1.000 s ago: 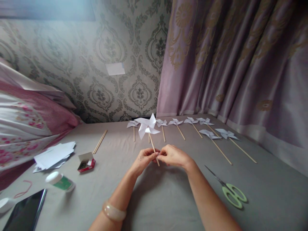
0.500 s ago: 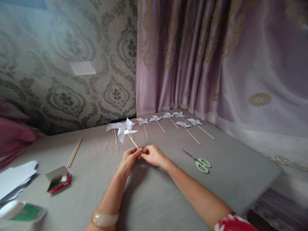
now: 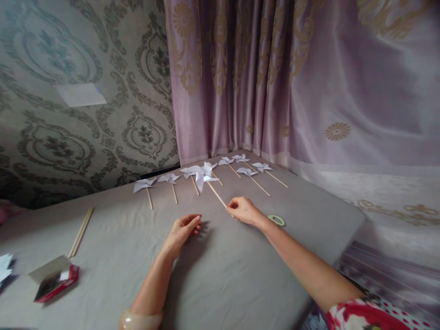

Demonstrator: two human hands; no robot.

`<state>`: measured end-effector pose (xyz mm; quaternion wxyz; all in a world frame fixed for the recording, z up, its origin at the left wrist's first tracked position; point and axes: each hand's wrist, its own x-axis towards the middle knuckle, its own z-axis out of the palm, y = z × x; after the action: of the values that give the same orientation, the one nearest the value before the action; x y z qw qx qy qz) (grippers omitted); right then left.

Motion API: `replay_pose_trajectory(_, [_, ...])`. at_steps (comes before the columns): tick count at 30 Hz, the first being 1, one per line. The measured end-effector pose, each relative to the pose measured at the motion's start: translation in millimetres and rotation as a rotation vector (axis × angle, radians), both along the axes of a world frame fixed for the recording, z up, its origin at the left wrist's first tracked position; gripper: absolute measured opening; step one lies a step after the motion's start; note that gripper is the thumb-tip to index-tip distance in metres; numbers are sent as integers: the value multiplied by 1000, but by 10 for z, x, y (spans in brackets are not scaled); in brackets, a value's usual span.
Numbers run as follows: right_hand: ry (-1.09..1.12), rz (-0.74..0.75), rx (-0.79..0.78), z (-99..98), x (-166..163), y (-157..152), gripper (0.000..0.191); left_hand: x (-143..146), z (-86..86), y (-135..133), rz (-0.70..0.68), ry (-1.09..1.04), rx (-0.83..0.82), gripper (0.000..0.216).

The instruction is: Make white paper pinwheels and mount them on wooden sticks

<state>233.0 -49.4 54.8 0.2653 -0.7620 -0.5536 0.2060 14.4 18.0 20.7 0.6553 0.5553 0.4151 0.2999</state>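
Observation:
A white paper pinwheel [image 3: 204, 174] on a thin wooden stick is pinched near the stick's lower end by my right hand [image 3: 243, 210]. Its head points away from me, toward the back of the table. My left hand [image 3: 185, 230] hovers over the cloth to the left, holding nothing, with its fingers loosely curved and apart. Several more finished pinwheels [image 3: 169, 178] lie in a row behind, their sticks toward me. The green-handled scissors [image 3: 277, 221] are mostly hidden behind my right forearm; one handle loop shows.
A grey cloth covers the table [image 3: 113, 256]. At the left lie bare wooden sticks [image 3: 81, 231], an opened small red box [image 3: 57, 280] and paper sheets [image 3: 4, 266]. Patterned wallpaper and a pink curtain [image 3: 220, 82] border the back.
My left hand has let go of the pinwheel's stick. My right hand has carried the pinwheel to the right and away from me. The view has turned rightward.

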Motion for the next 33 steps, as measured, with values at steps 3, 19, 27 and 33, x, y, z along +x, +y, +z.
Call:
replay_pose_trajectory(3, [-83, -85, -8, 43, 337, -43, 21, -12, -29, 24, -25, 18, 12, 56])
replay_pose_trajectory(19, [-154, -232, -288, -27, 818, 161, 22, -44, -20, 31, -65, 51, 30, 55])
replay_pose_trajectory(27, [-111, -173, -417, -197, 930, 309, 36, -46, 5, 20, -66, 69, 28, 51])
replay_pose_trajectory(33, [-152, -172, -433, -174, 946, 341, 36, -47, -11, 36, -79, 97, 58, 53])
